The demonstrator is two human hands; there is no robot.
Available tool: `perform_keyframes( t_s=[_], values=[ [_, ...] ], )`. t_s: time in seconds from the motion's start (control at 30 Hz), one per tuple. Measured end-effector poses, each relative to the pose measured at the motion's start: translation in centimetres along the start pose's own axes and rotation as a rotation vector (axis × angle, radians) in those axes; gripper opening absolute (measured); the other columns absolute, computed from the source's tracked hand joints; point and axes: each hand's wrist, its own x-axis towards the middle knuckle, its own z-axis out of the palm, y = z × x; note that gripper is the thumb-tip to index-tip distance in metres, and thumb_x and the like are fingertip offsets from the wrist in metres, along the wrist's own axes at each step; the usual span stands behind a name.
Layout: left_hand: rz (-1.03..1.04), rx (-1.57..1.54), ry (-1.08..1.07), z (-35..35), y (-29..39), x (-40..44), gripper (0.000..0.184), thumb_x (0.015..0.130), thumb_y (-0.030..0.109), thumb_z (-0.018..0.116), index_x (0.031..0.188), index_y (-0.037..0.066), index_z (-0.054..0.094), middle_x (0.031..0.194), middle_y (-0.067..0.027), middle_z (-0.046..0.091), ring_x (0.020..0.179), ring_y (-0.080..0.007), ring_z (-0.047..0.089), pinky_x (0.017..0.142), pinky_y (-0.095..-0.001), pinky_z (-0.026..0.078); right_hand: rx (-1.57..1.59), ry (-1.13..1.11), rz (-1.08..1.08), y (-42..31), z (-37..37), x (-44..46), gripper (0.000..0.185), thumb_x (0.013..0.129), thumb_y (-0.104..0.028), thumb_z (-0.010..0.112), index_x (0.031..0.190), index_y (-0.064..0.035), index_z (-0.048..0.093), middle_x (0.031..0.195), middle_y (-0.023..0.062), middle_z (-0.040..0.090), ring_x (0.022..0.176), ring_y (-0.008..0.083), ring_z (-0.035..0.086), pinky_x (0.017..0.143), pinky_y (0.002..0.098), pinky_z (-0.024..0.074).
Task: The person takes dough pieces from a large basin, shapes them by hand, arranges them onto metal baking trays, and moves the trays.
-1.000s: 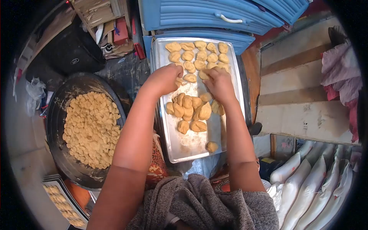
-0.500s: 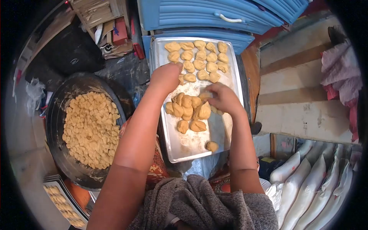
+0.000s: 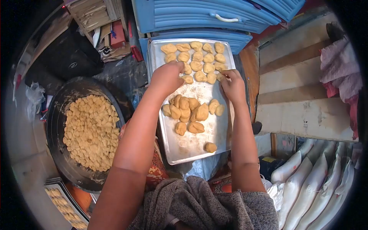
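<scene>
A metal baking tray [image 3: 191, 153] lies in front of me with rows of dough pieces [image 3: 197, 56] on its far half. My left hand [image 3: 166, 79] is over the left end of the nearest rows, fingers curled downward beside a dough piece [image 3: 187, 79]; what lies under its palm is hidden. At the right end of the nearest row, my right hand [image 3: 233, 87] pinches a small dough piece [image 3: 220, 77]. Nearer to me is a heap of dough lumps [image 3: 184, 109], with two small pieces [image 3: 216, 107] to its right and a single lump [image 3: 210, 147] near the front edge.
A black tub [image 3: 57, 145] full of small dough pieces [image 3: 92, 132] stands at the left. Blue drawers [image 3: 191, 17] are behind the tray. White filled sacks [image 3: 303, 188] stand at lower right, and stacked trays of shaped dough [image 3: 63, 203] sit at lower left.
My right hand has moved away from me, from beside the heap to the right end of the nearest row. My left hand has stayed near the row's left end.
</scene>
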Motion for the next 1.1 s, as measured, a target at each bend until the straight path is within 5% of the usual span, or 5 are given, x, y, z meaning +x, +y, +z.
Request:
perform_keyframes(
  t_s=[0.1,0.33,0.43,0.63,1.1],
  values=[
    [0.103,0.01,0.024,0.7,0.3,0.0,0.024,0.07,0.014,0.07,0.09,0.007,0.059,0.091,-0.0112,0.06,0.092,-0.031,0.059,0.076,-0.041,0.047,0.06,-0.05,-0.175,-1.2,-0.3,-0.4,0.023,0.075,-0.009,0.066,0.097,-0.0067,0.067,0.096,0.0098,0.06,0.089,0.0317,0.058,0.076,0.0389,0.0473],
    [0.181,0.113,-0.02,2.6,0.8,-0.1,0.025,0.073,0.012,0.067,0.097,0.01,0.062,0.092,-0.0085,0.059,0.095,-0.0279,0.057,0.079,-0.04,0.047,-0.119,-0.086,-0.14,-1.0,0.5,0.1,0.03,0.071,-0.013,0.069,0.101,-0.0075,0.066,0.096,0.0108,0.058,0.086,0.0291,0.056,0.074,0.0385,0.0471],
    [0.178,0.108,-0.017,2.5,0.9,0.0,0.025,0.073,0.012,0.067,0.098,0.01,0.062,0.093,-0.0084,0.059,0.095,-0.0282,0.057,0.079,-0.0399,0.047,0.086,-0.047,-0.145,0.7,0.1,1.1,0.031,0.072,-0.015,0.07,0.101,-0.0067,0.065,0.095,0.0121,0.058,0.081,0.028,0.056,0.071,0.0381,0.0473],
    [0.191,0.071,0.036,2.4,1.1,-0.2,0.022,0.073,0.008,0.061,0.095,0.01,0.064,0.094,-0.0087,0.061,0.094,-0.027,0.059,0.077,-0.0393,0.049,0.053,0.043,0.332,1.8,1.1,5.9,0.036,0.073,-0.025,0.072,0.101,-0.0032,0.064,0.088,0.013,0.063,0.081,0.0273,0.062,0.071,0.0356,0.0487],
    [0.162,0.035,0.034,2.2,0.9,-0.1,0.026,0.073,0.009,0.066,0.098,0.009,0.062,0.095,-0.0101,0.059,0.095,-0.0292,0.058,0.079,-0.04,0.047,0.02,-0.178,0.12,2.7,0.9,5.5,0.031,0.069,-0.019,0.075,0.094,-0.0045,0.064,0.09,0.012,0.06,0.08,0.0268,0.061,0.071,0.036,0.0486]
  ],
)
